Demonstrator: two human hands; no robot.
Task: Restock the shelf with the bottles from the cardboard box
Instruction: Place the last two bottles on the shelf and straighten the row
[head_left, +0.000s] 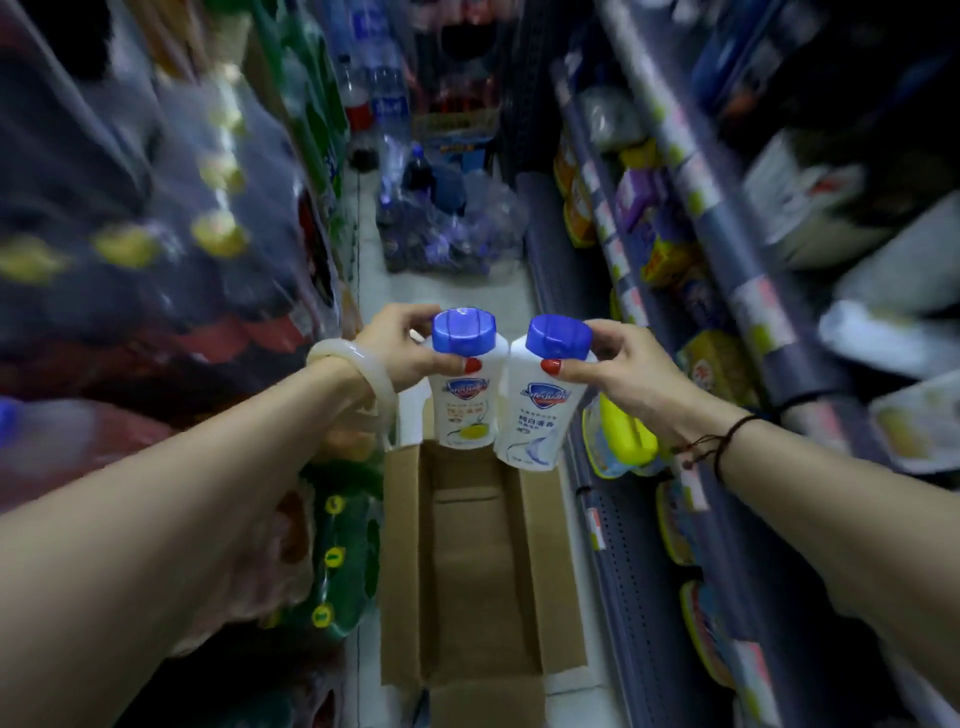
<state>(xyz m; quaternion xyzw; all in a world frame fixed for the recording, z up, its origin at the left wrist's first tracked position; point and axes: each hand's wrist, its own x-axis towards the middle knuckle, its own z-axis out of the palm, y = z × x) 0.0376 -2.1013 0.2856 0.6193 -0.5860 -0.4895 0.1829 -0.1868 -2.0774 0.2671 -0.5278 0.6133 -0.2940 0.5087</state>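
Bottles both held above the open cardboard box (402, 545): my left hand (397, 353) pinches the lemon-label bottle (467, 405) under its cap, my right hand (623, 371) the white-label bottle (537, 415) just beside it. Next, I reckon, carry both to the shelf (623, 551).

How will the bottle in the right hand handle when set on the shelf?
Probably stiff: the bottle shows no dent under the right hand. Likely light, since fingertips at the blue cap carry it. Tall and narrow, it may tip if nudged.
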